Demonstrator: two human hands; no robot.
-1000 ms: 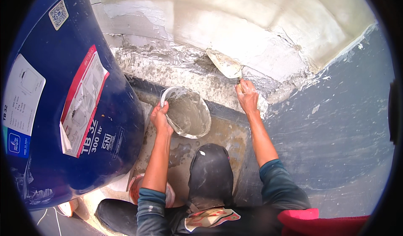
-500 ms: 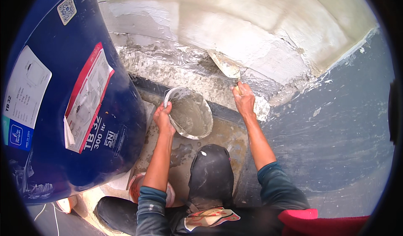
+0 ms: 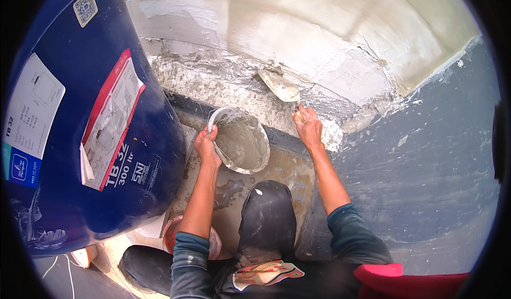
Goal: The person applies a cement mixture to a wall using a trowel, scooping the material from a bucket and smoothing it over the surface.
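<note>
My left hand (image 3: 206,147) is closed on the rim of a pale bucket (image 3: 242,139) that holds wet grey mortar. Above and right of it, my right hand (image 3: 308,126) grips the handle of a trowel (image 3: 278,87) crusted with pale mortar. The trowel's blade lies against a rough, patchy plaster band (image 3: 197,70) along the foot of the pale wall (image 3: 330,17), pointing up and left.
A big dark blue plastic tank (image 3: 53,139) fills the left side. A grey wall (image 3: 410,171) rises at the right. A reddish bucket (image 3: 173,230) is partly hidden behind my left forearm. My knee (image 3: 266,219) is on the stained floor (image 3: 290,182) below the mortar bucket.
The trowel and my right hand have shifted slightly left over the plaster band, and the blade sits a little lower at its tip. My left hand and the bucket have moved slightly right.
</note>
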